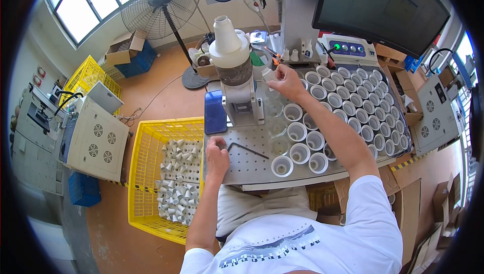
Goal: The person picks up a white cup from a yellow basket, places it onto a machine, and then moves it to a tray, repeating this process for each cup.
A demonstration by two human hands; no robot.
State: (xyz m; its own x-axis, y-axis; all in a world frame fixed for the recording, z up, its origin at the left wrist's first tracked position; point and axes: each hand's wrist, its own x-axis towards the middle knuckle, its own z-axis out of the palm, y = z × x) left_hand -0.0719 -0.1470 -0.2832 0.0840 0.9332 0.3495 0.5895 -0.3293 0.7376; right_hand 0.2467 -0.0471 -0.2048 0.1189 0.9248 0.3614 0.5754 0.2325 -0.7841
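My right hand (pixel 287 82) is closed around a small white cup-shaped part (pixel 268 75), held beside the machine's column at the back of the row of cups. My left hand (pixel 217 154) rests at the table's left edge with its fingers curled, and whatever may be inside them is hidden. Close to it on the perforated metal table (pixel 242 169) lies a black hex key (pixel 248 149). A white cone-shaped fixture (pixel 228 42) tops the grey machine (pixel 239 100) between my hands. Many white cups (pixel 299 153) stand in rows under and beyond my right forearm.
Below the table's left side, a yellow crate (pixel 141 173) holds many small white cone parts (pixel 179 198). A blue flat object (pixel 215 113) lies left of the machine. A monitor (pixel 383 7) overhangs the back right, near a control box (pixel 348 48). A fan (pixel 161 2) stands behind.
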